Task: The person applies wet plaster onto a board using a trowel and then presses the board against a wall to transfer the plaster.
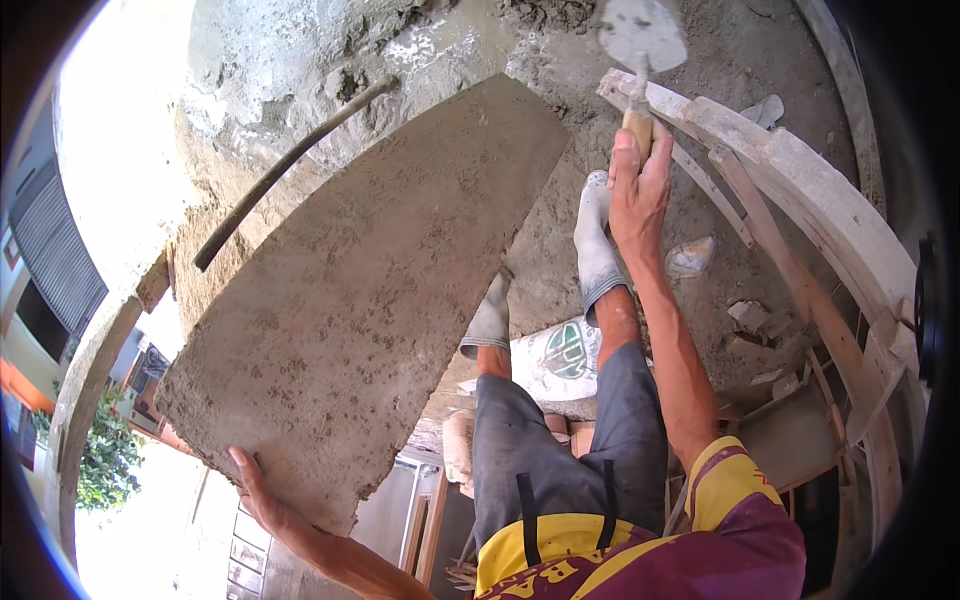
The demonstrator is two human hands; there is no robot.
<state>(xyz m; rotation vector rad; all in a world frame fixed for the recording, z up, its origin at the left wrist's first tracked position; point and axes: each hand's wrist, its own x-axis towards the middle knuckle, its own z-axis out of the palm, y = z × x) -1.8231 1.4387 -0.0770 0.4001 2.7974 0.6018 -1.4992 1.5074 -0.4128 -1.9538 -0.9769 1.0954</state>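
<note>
Lettered shirt (pixel 700 560), printed sack (pixel 560 362), right grip (pixel 641 195) closed around trowel (pixel 643 38), left grip (pixel 268 505) with thumb on slab (pixel 365 290), closure unclear

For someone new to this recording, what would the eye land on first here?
Probably the big, rough grey slab, which fills the left and centre of the picture, with the person's left hand at its lower edge. Next comes the trowel at the top right, its handle in the right hand. A curved dark bar stands out by the slab's upper-left edge.
</note>
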